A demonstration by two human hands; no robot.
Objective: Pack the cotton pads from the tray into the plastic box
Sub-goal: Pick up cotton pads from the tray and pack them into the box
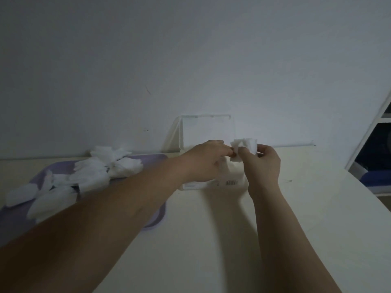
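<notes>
A clear plastic box (230, 182) stands on the table at the centre, its lid (206, 132) raised upright against the wall. Above the box both hands pinch a small bunch of white cotton pads (245, 145). My left hand (205, 159) grips their left edge with its fingertips. My right hand (262, 163) holds their right side between thumb and fingers. A purple tray (156, 212) lies to the left, with several loose cotton pads (91, 176) piled on it. My left forearm crosses over the tray's near right part and hides it.
The pale table (306, 218) stretches right of the box. A white wall (190, 60) rises directly behind the box and tray. At the far right stands a white shelf frame (368, 132) with dark blue items inside.
</notes>
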